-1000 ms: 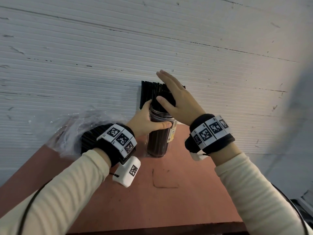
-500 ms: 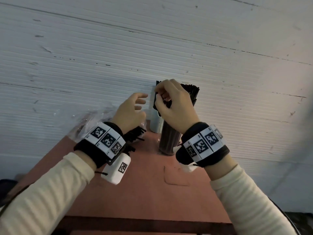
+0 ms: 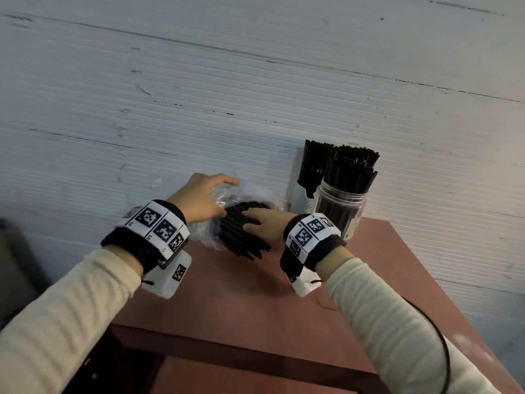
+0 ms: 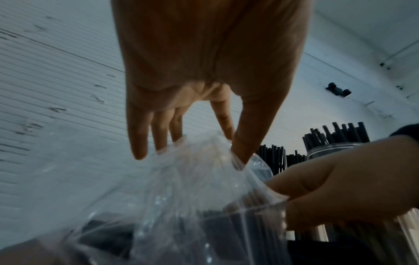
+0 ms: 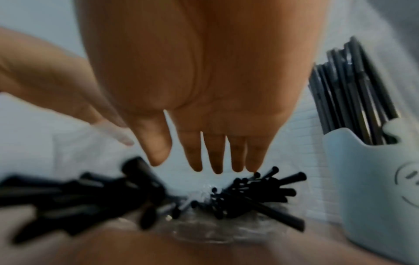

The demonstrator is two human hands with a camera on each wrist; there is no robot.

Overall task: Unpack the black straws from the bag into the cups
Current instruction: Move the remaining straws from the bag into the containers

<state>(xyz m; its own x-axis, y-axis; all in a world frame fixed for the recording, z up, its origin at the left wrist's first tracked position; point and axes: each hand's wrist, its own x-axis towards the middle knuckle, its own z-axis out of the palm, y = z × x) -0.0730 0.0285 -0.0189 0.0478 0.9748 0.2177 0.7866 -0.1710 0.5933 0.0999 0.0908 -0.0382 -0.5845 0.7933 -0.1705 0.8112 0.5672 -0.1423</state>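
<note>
A clear plastic bag lies on the red table by the wall, with a bundle of black straws sticking out of its mouth. My left hand is over the bag; in the left wrist view its thumb and index finger pinch the plastic up into a peak. My right hand lies on the straws with straight fingers touching the straw ends. To the right stand a clear jar and a white cup, both filled with upright black straws.
A ribbed white wall runs just behind the bag and cups. The table's right edge lies just past the jar, and its front edge is below my wrists. A bare stretch of red tabletop lies between my forearms.
Both hands left the jar and came down to the left onto the bag. The left hand now pinches the plastic, and the right hand has uncurled onto the straws.
</note>
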